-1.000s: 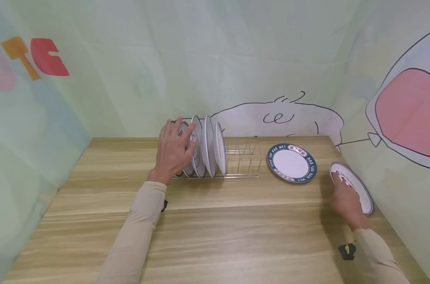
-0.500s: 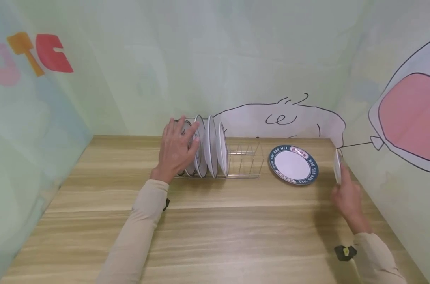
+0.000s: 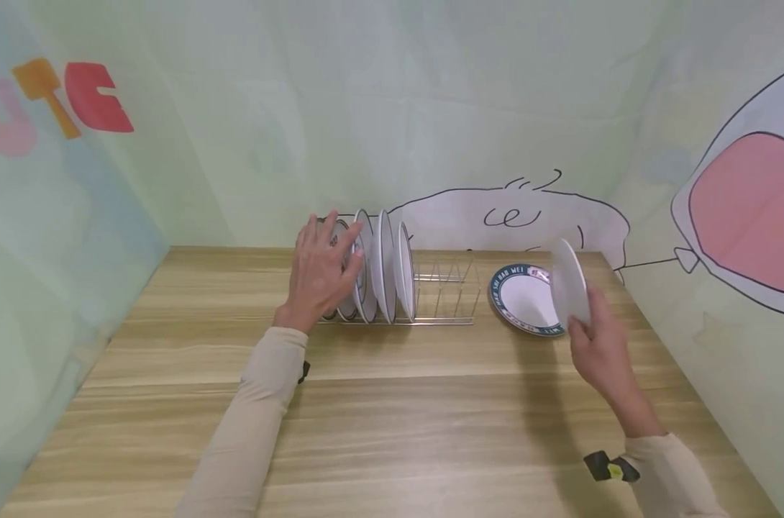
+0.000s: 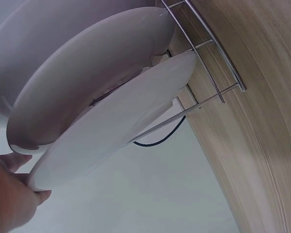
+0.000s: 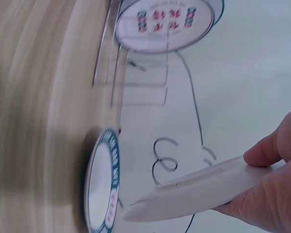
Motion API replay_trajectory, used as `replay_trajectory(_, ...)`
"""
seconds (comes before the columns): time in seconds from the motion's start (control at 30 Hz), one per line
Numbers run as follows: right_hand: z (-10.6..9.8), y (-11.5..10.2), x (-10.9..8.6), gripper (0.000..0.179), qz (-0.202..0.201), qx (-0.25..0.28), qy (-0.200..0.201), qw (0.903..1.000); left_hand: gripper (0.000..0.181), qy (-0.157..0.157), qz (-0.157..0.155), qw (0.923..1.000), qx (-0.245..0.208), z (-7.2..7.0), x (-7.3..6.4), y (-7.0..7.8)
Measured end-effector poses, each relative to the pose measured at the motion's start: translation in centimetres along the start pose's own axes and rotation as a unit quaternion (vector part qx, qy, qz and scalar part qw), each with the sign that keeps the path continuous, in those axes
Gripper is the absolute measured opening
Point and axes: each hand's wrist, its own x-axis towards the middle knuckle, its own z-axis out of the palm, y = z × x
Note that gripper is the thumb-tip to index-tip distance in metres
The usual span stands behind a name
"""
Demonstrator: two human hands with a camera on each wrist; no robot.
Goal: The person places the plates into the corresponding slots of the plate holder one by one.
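Note:
In the head view, my right hand (image 3: 602, 352) pinches a white oval plate (image 3: 570, 280) at its lower edge and holds it nearly upright above the table. The right wrist view shows this plate (image 5: 199, 191) edge-on between thumb and fingers. Behind and below it, a round plate with a teal lettered rim (image 3: 524, 298) lies flat. My left hand (image 3: 321, 273) rests over the left end of a wire rack (image 3: 444, 321), its fingers spread against the standing plates (image 3: 382, 266). Fingertips (image 4: 42, 196) touch the rims in the left wrist view.
Right of the standing plates, the rack has bare wire slots (image 3: 447, 288). A wooden table (image 3: 418, 432) lies under everything. Printed cloth walls (image 3: 482, 108) rise along its back and sides.
My right hand has lifted the oval plate from the table's right side, turned it upright and carried it left, partly covering the teal-rimmed plate. The left hand stays on the rack plates.

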Motion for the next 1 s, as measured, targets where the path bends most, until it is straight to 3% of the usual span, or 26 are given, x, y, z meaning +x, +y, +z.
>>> replay_trajectory(0.27,1.2,-2.6,-1.5,0.058,-0.059,0.061,-0.03,0.9959,0.05,0.004,0.002,1.0,0.003,0.0,-0.1,0.2)
replay_trajectory(0.37,1.6,-3.5,-2.1,0.057,-0.06,0.079,-0.051,0.9938,0.05,0.003,0.001,1.0,0.006,0.0,-0.1,0.1)
replay_trajectory(0.57,2.2,-4.9,-3.0,0.058,-0.025,0.12,-0.099,0.9875,0.05,0.002,-0.001,1.0,0.008,-0.2,-0.1,0.1)
replay_trajectory(0.77,2.9,-6.0,-3.0,0.059,0.02,0.19,-0.141,0.9715,0.05,0.001,-0.001,1.0,0.006,-0.1,-0.2,0.1)
replay_trajectory(1.0,4.7,-6.6,-2.2,0.059,0.054,0.248,-0.156,0.9546,0.051,0.004,0.0,1.0,0.001,-0.1,-0.2,0.1)
